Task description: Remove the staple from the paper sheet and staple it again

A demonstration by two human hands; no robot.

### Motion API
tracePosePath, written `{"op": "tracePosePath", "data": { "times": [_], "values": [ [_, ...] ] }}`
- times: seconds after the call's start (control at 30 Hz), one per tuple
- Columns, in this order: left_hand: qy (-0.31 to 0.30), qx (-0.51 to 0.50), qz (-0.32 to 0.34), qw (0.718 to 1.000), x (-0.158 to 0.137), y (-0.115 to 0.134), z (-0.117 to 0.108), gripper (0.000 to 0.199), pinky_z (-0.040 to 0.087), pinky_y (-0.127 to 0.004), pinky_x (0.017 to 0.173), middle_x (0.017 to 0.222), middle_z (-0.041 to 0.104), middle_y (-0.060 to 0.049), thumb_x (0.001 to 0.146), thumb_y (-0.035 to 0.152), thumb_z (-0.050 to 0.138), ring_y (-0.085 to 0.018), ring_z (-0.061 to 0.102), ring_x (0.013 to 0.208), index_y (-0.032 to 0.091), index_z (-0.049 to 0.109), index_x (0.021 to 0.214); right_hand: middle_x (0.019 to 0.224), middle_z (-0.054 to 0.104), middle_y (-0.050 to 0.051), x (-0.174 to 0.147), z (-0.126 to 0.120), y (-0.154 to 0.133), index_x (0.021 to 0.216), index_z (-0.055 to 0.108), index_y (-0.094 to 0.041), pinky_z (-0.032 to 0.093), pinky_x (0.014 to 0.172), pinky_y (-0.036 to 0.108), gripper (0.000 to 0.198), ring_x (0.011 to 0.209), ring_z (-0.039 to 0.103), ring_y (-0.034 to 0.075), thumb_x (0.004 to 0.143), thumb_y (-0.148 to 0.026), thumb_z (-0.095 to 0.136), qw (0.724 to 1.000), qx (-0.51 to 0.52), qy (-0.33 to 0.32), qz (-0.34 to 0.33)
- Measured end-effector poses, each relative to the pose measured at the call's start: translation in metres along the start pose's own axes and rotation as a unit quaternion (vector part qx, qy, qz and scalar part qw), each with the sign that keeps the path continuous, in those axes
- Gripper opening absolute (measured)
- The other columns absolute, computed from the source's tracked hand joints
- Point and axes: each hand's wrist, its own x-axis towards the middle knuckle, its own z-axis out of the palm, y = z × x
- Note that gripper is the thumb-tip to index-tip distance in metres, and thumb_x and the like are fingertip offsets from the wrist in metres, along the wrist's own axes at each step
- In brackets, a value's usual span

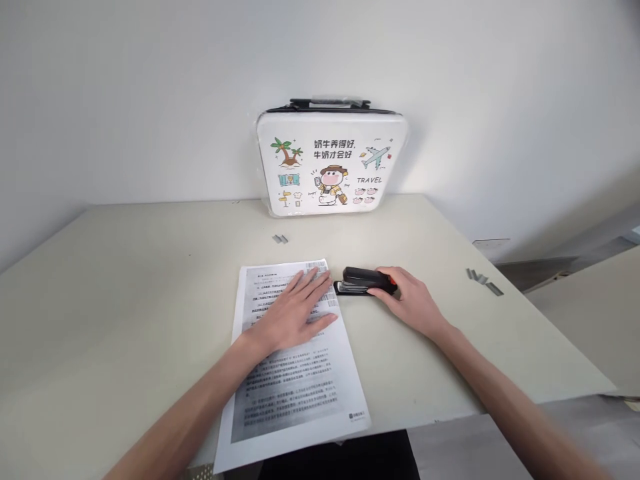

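A printed sheet of paper (295, 393) lies on the table, its lower edge reaching over the front edge. My left hand (295, 310) rests flat on its upper part, fingers spread and pointing to the upper right. Just right of the sheet is a black stapler (365, 280). My right hand (410, 300) grips its rear end, thumb on the near side and fingers on the far side. The stapler's jaw points left, close to the sheet's right edge. Whether any paper lies between its jaws I cannot tell.
A white case with cartoon prints (333, 163) stands against the wall at the back of the table (125, 300). Two small staple strips (280, 239) lie in front of it. Several more staple strips (484, 281) are at the right edge. Another surface (590, 313) adjoins on the right.
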Motion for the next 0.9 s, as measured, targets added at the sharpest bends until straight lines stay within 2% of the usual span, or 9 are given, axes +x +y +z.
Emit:
{"op": "tracePosePath", "data": {
  "times": [0.17, 0.27, 0.43, 0.53, 0.6, 0.7, 0.8, 0.9],
  "values": [
    [-0.007, 0.000, -0.004, 1.000, -0.001, -0.002, -0.008, 0.067, 0.013, -0.047, 0.135, 0.174, 0.028, -0.003, 0.110, 0.059, 0.038, -0.024, 0.018, 0.162, 0.026, 0.028, 0.168, 0.113, 0.074, 0.010, 0.004, -0.002, 0.001, 0.118, 0.062, -0.024, 0.057, 0.081, 0.040, 0.037, 0.095, 0.071, 0.027, 0.102, -0.056, 0.054, 0.998, 0.002, 0.044, 0.050],
    [-0.003, 0.013, -0.020, 1.000, -0.013, -0.011, -0.019, 0.065, 0.018, -0.050, 0.134, 0.172, 0.033, -0.002, 0.109, 0.059, 0.040, -0.026, 0.021, 0.162, 0.028, 0.033, 0.166, 0.112, 0.075, 0.011, 0.005, -0.003, 0.003, 0.117, 0.062, -0.023, 0.057, 0.080, 0.040, 0.038, 0.098, 0.071, 0.028, 0.102, -0.056, 0.052, 0.996, 0.000, 0.065, 0.063],
    [0.026, 0.038, -0.083, 0.995, -0.059, -0.041, -0.043, 0.066, 0.024, -0.059, 0.130, 0.170, 0.037, 0.000, 0.106, 0.063, 0.043, -0.032, 0.026, 0.160, 0.032, 0.037, 0.164, 0.112, 0.075, 0.012, 0.006, -0.002, 0.005, 0.120, 0.060, -0.022, 0.057, 0.080, 0.040, 0.035, 0.101, 0.071, 0.029, 0.104, -0.051, 0.049, 0.996, -0.013, 0.068, 0.060],
    [0.031, 0.026, -0.121, 0.992, -0.093, -0.050, -0.053, 0.068, 0.029, -0.061, 0.128, 0.171, 0.035, 0.002, 0.104, 0.063, 0.048, -0.034, 0.028, 0.159, 0.037, 0.034, 0.165, 0.111, 0.075, 0.011, 0.007, -0.001, 0.006, 0.121, 0.059, -0.023, 0.056, 0.079, 0.039, 0.033, 0.100, 0.071, 0.028, 0.104, -0.049, 0.049, 0.996, -0.024, 0.067, 0.060],
    [0.024, 0.017, -0.138, 0.990, -0.111, -0.047, -0.053, 0.070, 0.033, -0.061, 0.127, 0.173, 0.031, 0.005, 0.103, 0.060, 0.051, -0.034, 0.030, 0.159, 0.042, 0.028, 0.166, 0.110, 0.075, 0.010, 0.007, -0.001, 0.007, 0.121, 0.059, -0.023, 0.056, 0.078, 0.039, 0.032, 0.101, 0.071, 0.028, 0.104, -0.048, 0.049, 0.996, -0.025, 0.066, 0.061],
    [-0.006, 0.029, -0.113, 0.993, -0.128, -0.035, -0.047, 0.080, 0.031, -0.063, 0.127, 0.174, 0.024, 0.005, 0.100, 0.060, 0.058, -0.035, 0.027, 0.160, 0.045, 0.019, 0.168, 0.109, 0.075, 0.010, 0.006, 0.000, 0.007, 0.120, 0.059, -0.022, 0.055, 0.077, 0.039, 0.032, 0.099, 0.071, 0.028, 0.104, -0.048, 0.049, 0.995, -0.022, 0.071, 0.061],
    [-0.025, 0.060, -0.089, 0.994, -0.128, -0.021, -0.038, 0.090, 0.023, -0.065, 0.130, 0.175, 0.018, 0.005, 0.097, 0.064, 0.061, -0.037, 0.020, 0.161, 0.044, 0.011, 0.169, 0.109, 0.075, 0.012, 0.003, 0.000, 0.006, 0.120, 0.059, -0.022, 0.054, 0.074, 0.039, 0.033, 0.099, 0.070, 0.030, 0.105, -0.049, 0.047, 0.995, -0.025, 0.083, 0.048],
    [-0.027, 0.075, -0.079, 0.994, -0.114, -0.011, -0.033, 0.095, 0.019, -0.064, 0.131, 0.176, 0.016, 0.004, 0.096, 0.070, 0.058, -0.037, 0.019, 0.161, 0.044, 0.004, 0.169, 0.108, 0.075, 0.012, 0.001, 0.000, 0.004, 0.120, 0.058, -0.022, 0.053, 0.072, 0.038, 0.035, 0.096, 0.070, 0.029, 0.106, -0.051, 0.044, 0.994, -0.028, 0.096, 0.040]
  ]
}}
